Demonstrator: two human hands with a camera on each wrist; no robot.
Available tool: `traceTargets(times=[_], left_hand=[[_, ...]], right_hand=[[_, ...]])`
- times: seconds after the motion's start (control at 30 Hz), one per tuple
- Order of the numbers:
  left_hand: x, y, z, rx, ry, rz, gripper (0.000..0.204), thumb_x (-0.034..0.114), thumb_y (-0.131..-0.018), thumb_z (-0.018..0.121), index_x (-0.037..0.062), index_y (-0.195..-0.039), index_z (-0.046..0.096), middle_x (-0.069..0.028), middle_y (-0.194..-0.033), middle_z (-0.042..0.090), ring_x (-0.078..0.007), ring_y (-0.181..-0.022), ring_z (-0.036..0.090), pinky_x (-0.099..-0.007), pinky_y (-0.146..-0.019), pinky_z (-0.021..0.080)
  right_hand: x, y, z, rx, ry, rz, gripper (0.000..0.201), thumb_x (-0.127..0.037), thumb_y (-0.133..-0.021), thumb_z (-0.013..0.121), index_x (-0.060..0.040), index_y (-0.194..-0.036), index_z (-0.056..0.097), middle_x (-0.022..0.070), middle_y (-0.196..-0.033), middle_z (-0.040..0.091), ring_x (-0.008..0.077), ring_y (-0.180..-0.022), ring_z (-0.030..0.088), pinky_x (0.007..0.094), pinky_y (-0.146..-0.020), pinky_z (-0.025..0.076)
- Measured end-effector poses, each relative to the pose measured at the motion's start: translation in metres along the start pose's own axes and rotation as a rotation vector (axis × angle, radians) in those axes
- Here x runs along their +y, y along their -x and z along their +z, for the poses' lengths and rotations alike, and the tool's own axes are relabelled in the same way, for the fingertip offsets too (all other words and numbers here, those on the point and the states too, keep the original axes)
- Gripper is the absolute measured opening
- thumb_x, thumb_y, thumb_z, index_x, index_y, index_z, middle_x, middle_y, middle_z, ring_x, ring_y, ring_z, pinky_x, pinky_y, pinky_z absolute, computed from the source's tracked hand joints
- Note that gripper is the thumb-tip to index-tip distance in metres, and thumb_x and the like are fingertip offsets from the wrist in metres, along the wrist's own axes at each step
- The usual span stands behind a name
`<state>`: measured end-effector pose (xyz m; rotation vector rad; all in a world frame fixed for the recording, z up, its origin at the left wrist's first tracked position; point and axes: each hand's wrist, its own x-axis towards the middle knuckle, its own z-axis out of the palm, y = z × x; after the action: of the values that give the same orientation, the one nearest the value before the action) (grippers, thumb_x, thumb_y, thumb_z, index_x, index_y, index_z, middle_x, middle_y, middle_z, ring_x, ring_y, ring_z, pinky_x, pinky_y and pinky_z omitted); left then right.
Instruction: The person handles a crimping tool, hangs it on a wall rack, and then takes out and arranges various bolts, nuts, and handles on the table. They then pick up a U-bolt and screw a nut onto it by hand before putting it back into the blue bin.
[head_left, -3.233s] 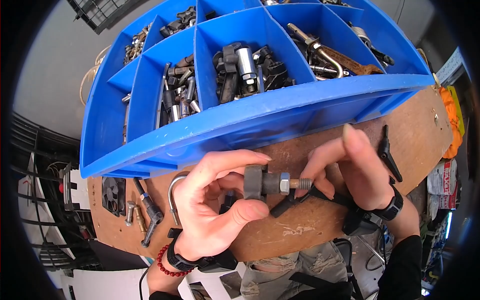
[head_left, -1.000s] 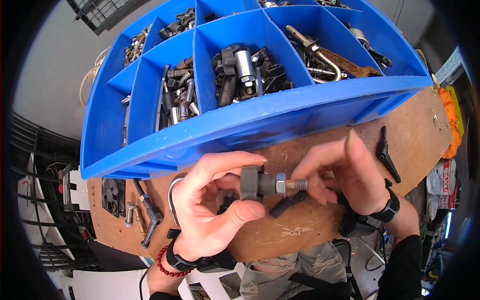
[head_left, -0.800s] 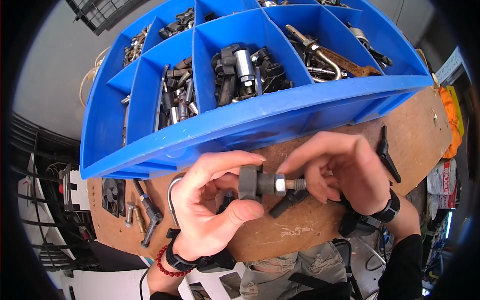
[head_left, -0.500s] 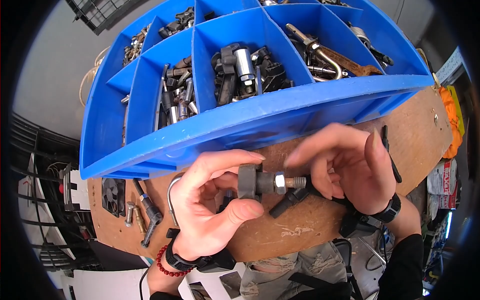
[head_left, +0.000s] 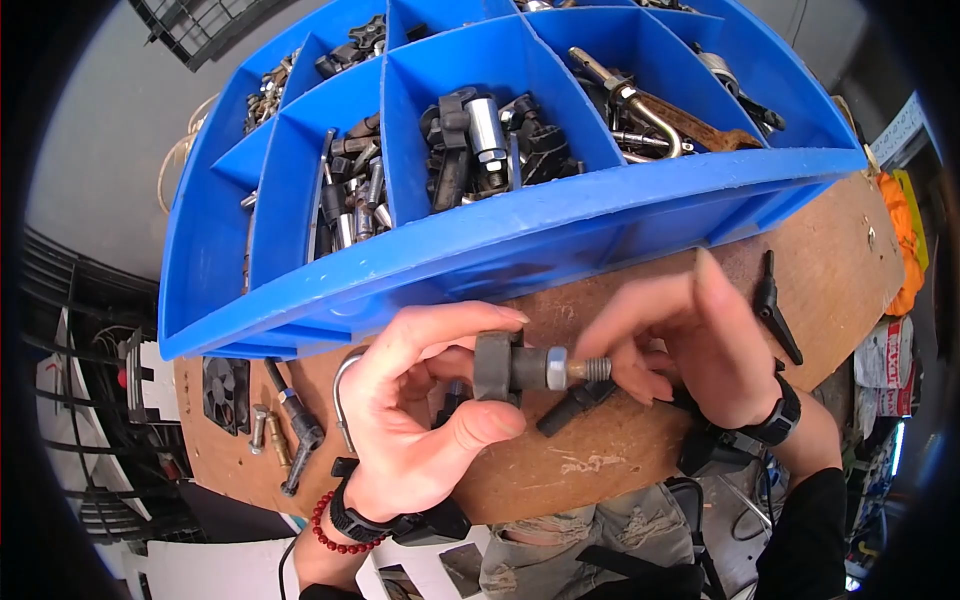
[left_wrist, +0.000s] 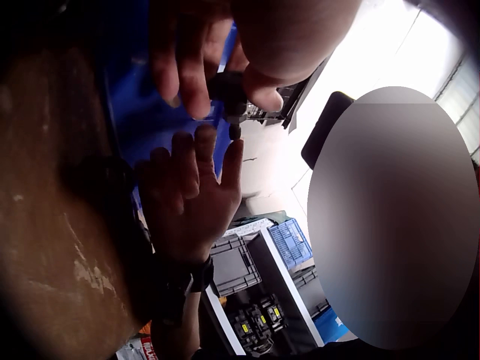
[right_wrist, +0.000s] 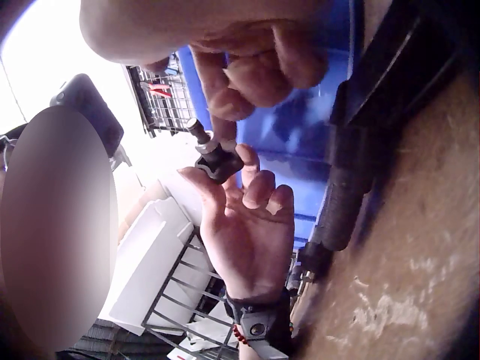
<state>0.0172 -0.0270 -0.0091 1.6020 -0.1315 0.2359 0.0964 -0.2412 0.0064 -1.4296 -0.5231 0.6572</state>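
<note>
Firmly, between thumb and forefinger, my left hand (head_left: 420, 410) pinches a dark, lobed knob (head_left: 495, 367), a narrow grip with the knob held up in front of me, above the near part of the table. From it a threaded metal stud (head_left: 597, 369) points right, with a silver hex nut (head_left: 557, 368) around it beside the knob's dark collar. My right hand (head_left: 715, 355) is just to the right, fingers loosely bent and thumb raised, gripping nothing that I can see; its forefinger reaches close to the nut, but it is blurred and I cannot tell if it touches.

Below the stud, on the brown wooden table (head_left: 610, 465), lies a black cylindrical part (head_left: 575, 406). To the left of my left hand I have a bent silver rod (head_left: 343, 400), partly hidden by that hand, then a black lever handle (head_left: 303, 430), two metal bolts (head_left: 268, 432) side by side and a black square part like a fan (head_left: 226, 393). Over on the right lies another black handle (head_left: 770, 308).

Across the far side stands a big blue plastic bin (head_left: 520, 218) split into compartments. Its near middle one holds black parts and a shiny metal cylinder (head_left: 485, 125); the one to the right holds a rusty wrench (head_left: 700, 128).
</note>
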Motion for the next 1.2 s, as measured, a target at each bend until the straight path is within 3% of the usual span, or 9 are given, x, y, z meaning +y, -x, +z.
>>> traceTargets(times=[0.1,0.27,0.43,0.6,0.73,0.93,1.03,1.13,1.2], left_hand=[[0.0012,-0.0004,0.0,-0.001,0.002,-0.009,0.07,0.047,-0.086,0.077,-0.0059,-0.123,0.051,-0.0161,-0.096,0.067,-0.0165,-0.066,0.067,-0.0265,-0.063,0.053],[0.0025,0.0,0.0006,-0.001,0.004,-0.015,0.07,0.047,-0.086,0.077,-0.0059,-0.123,0.051,-0.0162,-0.096,0.067,-0.0163,-0.067,0.067,-0.0267,-0.064,0.053],[0.0007,0.0009,-0.0001,-0.011,0.001,-0.005,0.07,0.047,-0.086,0.077,-0.0061,-0.123,0.05,-0.0166,-0.096,0.068,-0.0162,-0.068,0.067,-0.0272,-0.064,0.053],[0.0022,0.0009,0.0,-0.011,0.014,-0.01,0.069,0.046,-0.086,0.077,-0.0063,-0.123,0.05,-0.0169,-0.097,0.068,-0.0163,-0.067,0.067,-0.0273,-0.064,0.053],[0.0018,0.0012,-0.0008,-0.019,0.007,-0.008,0.069,0.046,-0.086,0.077,-0.0063,-0.123,0.05,-0.0171,-0.098,0.067,-0.0163,-0.068,0.067,-0.0273,-0.064,0.053],[0.0023,0.0007,-0.0003,-0.011,0.008,-0.008,0.069,0.046,-0.086,0.077,-0.0065,-0.122,0.051,-0.0167,-0.098,0.067,-0.0162,-0.067,0.067,-0.0267,-0.065,0.053],[0.0019,0.0032,-0.0061,-0.046,0.105,-0.051,0.06,0.023,-0.078,0.088,-0.0065,-0.122,0.059,-0.0163,-0.118,0.067,-0.0175,-0.093,0.07,-0.0288,-0.079,0.057],[0.0019,0.003,-0.0045,-0.033,0.103,-0.059,0.06,0.023,-0.078,0.088,-0.0064,-0.122,0.059,-0.0163,-0.117,0.068,-0.0177,-0.093,0.07,-0.0291,-0.079,0.057],[0.002,0.0009,-0.0011,-0.015,0.03,-0.023,0.065,0.039,-0.083,0.081,-0.0062,-0.122,0.054,-0.016,-0.103,0.067,-0.0166,-0.075,0.068,-0.0273,-0.069,0.054]], right_hand=[[0.0028,-0.0011,-0.0036,-0.015,0.018,0.053,0.098,-0.075,-0.096,0.014,0.0072,-0.103,0.068,0.004,-0.057,0.055,0.0095,-0.045,0.043,0.0232,-0.048,0.033],[0.0004,0.0005,-0.0025,0.002,-0.004,-0.104,0.101,-0.077,-0.095,0.013,0.0073,-0.102,0.069,0.0048,-0.059,0.056,0.0102,-0.045,0.044,0.0234,-0.048,0.033],[0.0043,-0.0009,-0.0084,-0.078,0.046,0.043,0.098,-0.075,-0.096,0.014,0.0069,-0.103,0.068,0.0055,-0.06,0.057,0.0103,-0.047,0.046,0.0239,-0.048,0.034],[0.0002,-0.0005,-0.0003,0.082,-0.002,-0.1,0.099,-0.075,-0.096,0.014,0.0066,-0.1,0.069,0.0069,-0.063,0.06,0.0106,-0.048,0.047,0.0236,-0.047,0.031],[0.0025,0.0003,-0.0053,-0.041,0.029,-0.016,0.098,-0.075,-0.096,0.014,0.0069,-0.098,0.069,0.0078,-0.063,0.061,0.0113,-0.048,0.048,0.0229,-0.048,0.032],[-0.0016,0.0004,-0.0024,0.038,0.008,-0.088,0.098,-0.073,-0.097,0.013,0.0075,-0.103,0.068,0.0074,-0.062,0.06,0.0113,-0.049,0.049,0.0242,-0.049,0.033],[-0.0017,0.0008,-0.0024,-0.009,0.019,-0.067,0.098,-0.073,-0.097,0.013,0.0072,-0.102,0.068,0.0083,-0.064,0.062,0.0111,-0.048,0.048,0.0245,-0.049,0.033],[0.0023,0.0007,-0.0062,-0.036,0.041,-0.014,0.098,-0.073,-0.097,0.013,0.007,-0.101,0.069,0.0088,-0.065,0.062,0.0111,-0.048,0.048,0.0244,-0.049,0.033],[0.0,0.0007,-0.0076,0.002,0.032,-0.027,0.099,-0.073,-0.097,0.013,0.0068,-0.099,0.07,0.0091,-0.066,0.063,0.0113,-0.049,0.049,0.0243,-0.049,0.033]])
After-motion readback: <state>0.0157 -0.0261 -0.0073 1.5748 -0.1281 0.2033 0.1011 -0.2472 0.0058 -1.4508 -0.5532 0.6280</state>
